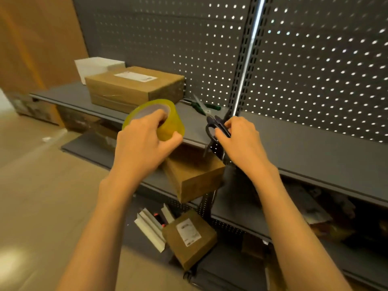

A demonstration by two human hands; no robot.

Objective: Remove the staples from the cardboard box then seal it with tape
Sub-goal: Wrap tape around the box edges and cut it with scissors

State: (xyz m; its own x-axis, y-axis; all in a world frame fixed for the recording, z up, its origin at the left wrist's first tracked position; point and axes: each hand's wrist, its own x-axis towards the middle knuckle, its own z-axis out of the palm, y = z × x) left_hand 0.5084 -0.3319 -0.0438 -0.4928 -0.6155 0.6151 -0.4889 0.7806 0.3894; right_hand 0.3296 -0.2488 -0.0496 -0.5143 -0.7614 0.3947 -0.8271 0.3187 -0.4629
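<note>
two hands full | left hand [142,141] grips tape roll [155,120] | right hand [239,141] grips scissors [216,133] | cardboard box [195,175] on lower shelf [151,181], overhanging | risk: blades near fingers, box may tip

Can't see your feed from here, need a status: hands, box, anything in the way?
Left hand grips tape roll; right hand holds black scissors. Cardboard box below hands, untaped. Nothing blocking.

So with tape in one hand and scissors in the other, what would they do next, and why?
Probably bring both down to the cardboard box below. The left hand grips the tape roll, the right hand holds black scissors, and no tape is pulled out yet.
</note>
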